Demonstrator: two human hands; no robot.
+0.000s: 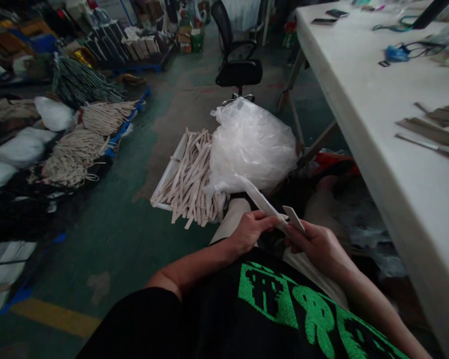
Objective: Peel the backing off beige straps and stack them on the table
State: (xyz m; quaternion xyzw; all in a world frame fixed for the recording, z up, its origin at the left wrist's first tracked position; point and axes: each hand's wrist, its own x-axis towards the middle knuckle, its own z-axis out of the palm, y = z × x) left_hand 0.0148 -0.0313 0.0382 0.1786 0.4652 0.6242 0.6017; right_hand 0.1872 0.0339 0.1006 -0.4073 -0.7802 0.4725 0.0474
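Over my lap, my left hand (251,230) pinches a long pale flat strip (261,200) between thumb and fingers. The strip slants from the plastic bag down to my right hand (318,245), whose fingers are closed around its near end. A short pale strip end (294,218) stands up from the right hand; I cannot tell whether it is the same strip folded over. Just beyond my knees sits a large, puffed-up clear plastic bag (255,144). To its left, a shallow white tray (167,172) is heaped with beige strips (194,179).
A white table (362,89) runs along my right, bearing phones, a blue item with cords and grey strips (434,130). A black office chair (239,70) stands ahead. At left, blue pallets (125,122) carry cord bundles (77,154) and white bags (26,147).
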